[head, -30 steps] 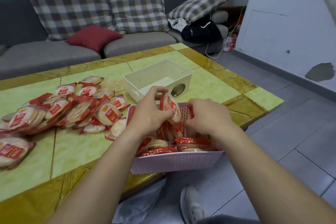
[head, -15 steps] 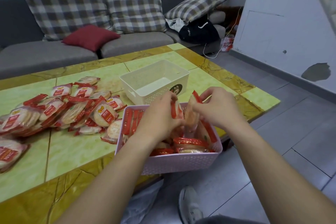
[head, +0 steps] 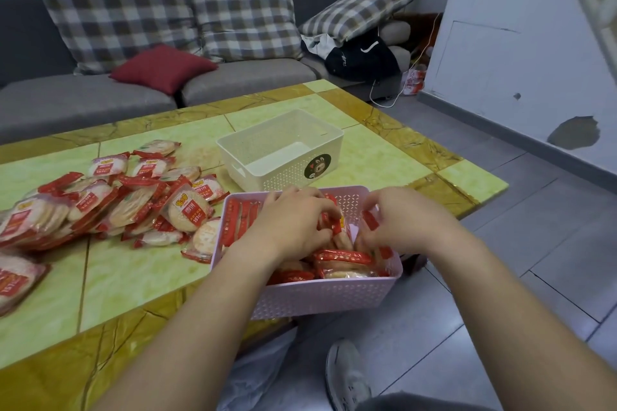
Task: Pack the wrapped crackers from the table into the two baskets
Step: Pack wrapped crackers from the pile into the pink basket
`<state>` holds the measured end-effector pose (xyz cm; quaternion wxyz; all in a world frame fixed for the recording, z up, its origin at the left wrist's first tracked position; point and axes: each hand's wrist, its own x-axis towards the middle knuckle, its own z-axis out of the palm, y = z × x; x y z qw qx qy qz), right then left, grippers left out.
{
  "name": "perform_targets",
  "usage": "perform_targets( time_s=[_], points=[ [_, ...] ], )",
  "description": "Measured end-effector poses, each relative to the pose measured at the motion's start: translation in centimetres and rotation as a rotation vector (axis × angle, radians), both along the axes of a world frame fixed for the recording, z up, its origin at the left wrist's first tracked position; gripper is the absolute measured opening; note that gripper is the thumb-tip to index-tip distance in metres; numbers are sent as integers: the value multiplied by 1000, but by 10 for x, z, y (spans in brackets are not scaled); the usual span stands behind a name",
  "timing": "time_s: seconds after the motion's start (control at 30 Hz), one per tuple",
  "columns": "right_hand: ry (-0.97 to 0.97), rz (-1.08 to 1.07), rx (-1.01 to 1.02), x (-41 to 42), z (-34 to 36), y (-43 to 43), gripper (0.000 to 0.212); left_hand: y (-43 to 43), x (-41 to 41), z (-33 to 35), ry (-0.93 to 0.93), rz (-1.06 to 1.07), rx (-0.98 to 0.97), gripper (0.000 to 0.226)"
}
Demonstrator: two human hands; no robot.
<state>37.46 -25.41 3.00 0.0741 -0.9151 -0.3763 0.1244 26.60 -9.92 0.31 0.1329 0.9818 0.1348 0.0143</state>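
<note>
Pink basket (head: 320,299) overhangs table (head: 133,270) near edge. Left hand (head: 293,223) pinches cracker packet (head: 339,233). Right hand (head: 404,220) fingers curled among packets (head: 344,259), grip unclear.

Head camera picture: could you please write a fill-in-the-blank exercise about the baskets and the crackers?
The pink basket holds wrapped crackers; the white basket behind it is ____.
The left hand and right hand both reach into the ____ basket.
The loose cracker pile lies on the table, ____ of both baskets.
Missing: empty; pink; left.
</note>
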Motion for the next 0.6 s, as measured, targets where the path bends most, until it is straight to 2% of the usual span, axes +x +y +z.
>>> perform_targets(
  time_s=[0.07, 0.13, 0.27, 0.37, 0.47, 0.5, 0.6],
  points=[
    [-101, 38, -99, -6, -3, 3, 35, 1, 0, -2, -20, 8, -38, 36],
    [-178, 42, -108, -9, -4, 6, 34, 1, 0, -2, -30, 15, -58, 36],
    [-177, 59, -96, -15, -5, 6, 34, 1, 0, 0, -8, 16, -81, 36],
    [-145, -14, 10, -12, 1, 1, 21, 2, -5, 6, -99, -1, -131, 27],
    [-215, -132, 224, -4, 2, 10, 16, 1, -13, 19, -211, -22, -222, 6],
    [-228, -166, 265, -3, 1, 16, 17, -1, -15, 22, -186, -43, -267, 2],
    [-202, -190, 295, -4, -12, 34, 16, -7, -21, 21, -11, -124, -258, 22]
  ],
)
